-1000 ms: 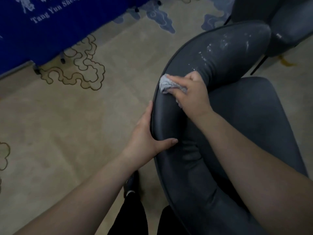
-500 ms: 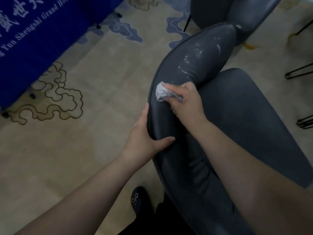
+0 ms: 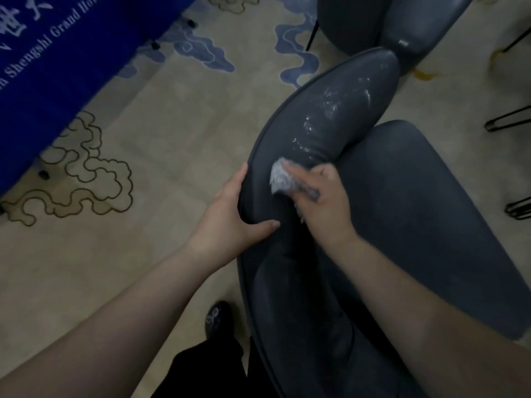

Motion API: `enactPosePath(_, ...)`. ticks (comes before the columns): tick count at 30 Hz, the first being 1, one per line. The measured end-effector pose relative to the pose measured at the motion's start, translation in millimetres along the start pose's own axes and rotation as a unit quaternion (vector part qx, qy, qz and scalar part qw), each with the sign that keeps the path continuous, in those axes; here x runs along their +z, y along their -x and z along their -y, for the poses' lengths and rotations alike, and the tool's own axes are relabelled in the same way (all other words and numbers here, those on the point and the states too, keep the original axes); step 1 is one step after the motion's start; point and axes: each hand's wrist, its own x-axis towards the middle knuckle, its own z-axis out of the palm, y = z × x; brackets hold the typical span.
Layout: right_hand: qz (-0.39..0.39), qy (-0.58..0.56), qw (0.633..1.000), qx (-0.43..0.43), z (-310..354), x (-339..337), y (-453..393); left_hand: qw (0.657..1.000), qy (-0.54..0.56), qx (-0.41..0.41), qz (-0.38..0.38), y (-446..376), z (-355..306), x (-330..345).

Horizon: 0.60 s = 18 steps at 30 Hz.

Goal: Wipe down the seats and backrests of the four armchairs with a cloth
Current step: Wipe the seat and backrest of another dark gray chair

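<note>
the right hand (image 3: 319,202) is closed around a crumpled pale cloth (image 3: 280,178), pressing it flat against the inner face of the backrest (image 3: 330,116) of the nearest armchair. the left hand (image 3: 230,216) is clamped on the backrest's rim, fingers wrapped over the outer side and the thumb lying across the inner face, just below the cloth; it holds nothing else, only steadies the chair.

the backrest curves like a long band, running from beside the person's legs up and away to the right, ending in a rounded tip near a second armchair (image 3: 402,21). along that long axis, the part not yet cleaned looks to lie ahead of the cloth: white wet smears (image 3: 330,107) streak the surface between the cloth and the far tip. so the next stroke should probably travel up and to the right, away from the body, following the curve. the right hand is the nearer one to those smears and already has the cloth. the seat (image 3: 416,211) lies to the right of both hands, below the backrest, and appears dull and dry.
</note>
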Motion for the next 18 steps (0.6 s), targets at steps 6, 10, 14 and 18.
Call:
enactPosePath(6, -0.047, 0.018, 0.999, 0.0, -7, 4, -33, 0.998, 0.015, 0.017, 0.056, -29, -3, -12)
enactPosePath(10, -0.132, 0.01, 0.99, 0.056, -6, 7, -62, 0.996, 0.033, 0.047, 0.073, -58, -8, -18)
enactPosePath(14, -0.124, -0.009, 0.991, 0.039, 2, 14, -26, 0.991, 0.046, 0.073, 0.101, -87, -14, -27)
enactPosePath(18, -0.155, 0.07, 0.985, 0.025, -3, 16, -55, 0.981, 0.036, 0.124, 0.146, -112, -18, -35)
